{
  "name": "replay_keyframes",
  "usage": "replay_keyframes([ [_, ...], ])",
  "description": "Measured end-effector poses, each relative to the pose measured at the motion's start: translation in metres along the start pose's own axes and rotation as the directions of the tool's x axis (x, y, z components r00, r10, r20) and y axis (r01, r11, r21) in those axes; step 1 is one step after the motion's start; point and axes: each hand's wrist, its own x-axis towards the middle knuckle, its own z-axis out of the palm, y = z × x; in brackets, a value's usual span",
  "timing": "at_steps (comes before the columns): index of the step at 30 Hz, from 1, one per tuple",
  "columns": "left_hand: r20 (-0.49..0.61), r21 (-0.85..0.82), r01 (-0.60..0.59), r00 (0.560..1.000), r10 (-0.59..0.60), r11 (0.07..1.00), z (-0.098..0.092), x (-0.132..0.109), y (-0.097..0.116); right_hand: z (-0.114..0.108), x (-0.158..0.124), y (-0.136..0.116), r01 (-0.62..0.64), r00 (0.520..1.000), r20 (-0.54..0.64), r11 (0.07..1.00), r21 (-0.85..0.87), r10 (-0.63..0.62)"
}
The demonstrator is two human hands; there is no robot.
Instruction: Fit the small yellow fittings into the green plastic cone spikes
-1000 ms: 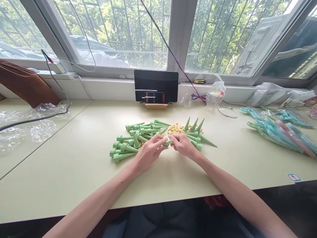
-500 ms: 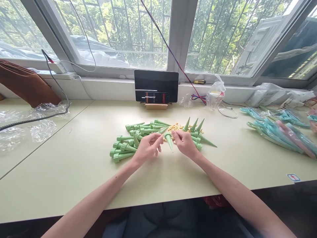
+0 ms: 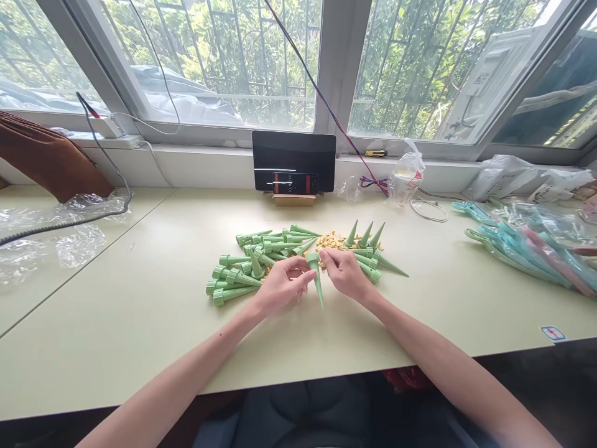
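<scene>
A green plastic watering spike (image 3: 319, 291) hangs point down between my hands, its ridged cap on top. My left hand (image 3: 285, 281) grips it just under the cap with thumb and fingers. Beside the cap, my right hand (image 3: 347, 272) is closed in a pinch; whatever its fingertips hold is too small to make out. Many more green spikes (image 3: 236, 291) lie piled to the left, points mostly rightward. Small yellow pieces (image 3: 332, 239) are heaped behind my hands. Several spikes (image 3: 366, 235) stand point up at the right of the heap, with others lying in front.
A tablet (image 3: 295, 152) leans at the window sill with a phone (image 3: 295, 183) in front. Teal and pink plastic items (image 3: 522, 249) lie at the right. Clear plastic wrap (image 3: 81, 246) and a brown bag (image 3: 51, 155) are at the left. A wrapped cup (image 3: 405, 180) stands at the back.
The spike has turned more upright and come slightly nearer to me. My left fingers have closed around it below the cap, while my right hand stays close beside the cap.
</scene>
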Motion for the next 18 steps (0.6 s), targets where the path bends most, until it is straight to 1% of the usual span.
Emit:
replay_keyframes([
  [3, -0.068, 0.091, -0.049, 0.996, 0.056, 0.995, 0.002, 0.0, -0.003, 0.0, 0.001, -0.002, -0.055, 0.998, 0.013, 0.997, 0.062, 0.054],
  [5, -0.121, 0.216, -0.134, 0.979, 0.163, 0.967, 0.002, -0.001, -0.005, -0.001, 0.001, -0.003, -0.108, 0.993, 0.049, 0.988, 0.114, 0.103],
  [7, -0.141, 0.348, -0.239, 0.943, 0.302, 0.907, 0.001, -0.001, -0.007, -0.003, 0.002, -0.005, -0.164, 0.984, 0.107, 0.968, 0.187, 0.146],
  [9, -0.107, 0.444, -0.334, 0.901, 0.42, 0.831, -0.001, 0.0, -0.009, -0.004, 0.003, -0.006, -0.221, 0.969, 0.176, 0.932, 0.287, 0.175],
  [13, 0.004, 0.55, -0.476, 0.823, 0.568, 0.686, -0.007, 0.0, -0.014, -0.008, 0.003, -0.011, -0.315, 0.933, 0.308, 0.833, 0.454, 0.185],
  [16, 0.069, 0.601, -0.54, 0.77, 0.634, 0.59, -0.011, -0.001, -0.016, -0.009, 0.003, -0.013, -0.346, 0.919, 0.348, 0.799, 0.492, 0.183],
  [18, 0.092, 0.632, -0.546, 0.758, 0.646, 0.55, -0.011, -0.001, -0.015, -0.008, 0.004, -0.013, -0.349, 0.919, 0.348, 0.789, 0.505, 0.184],
])
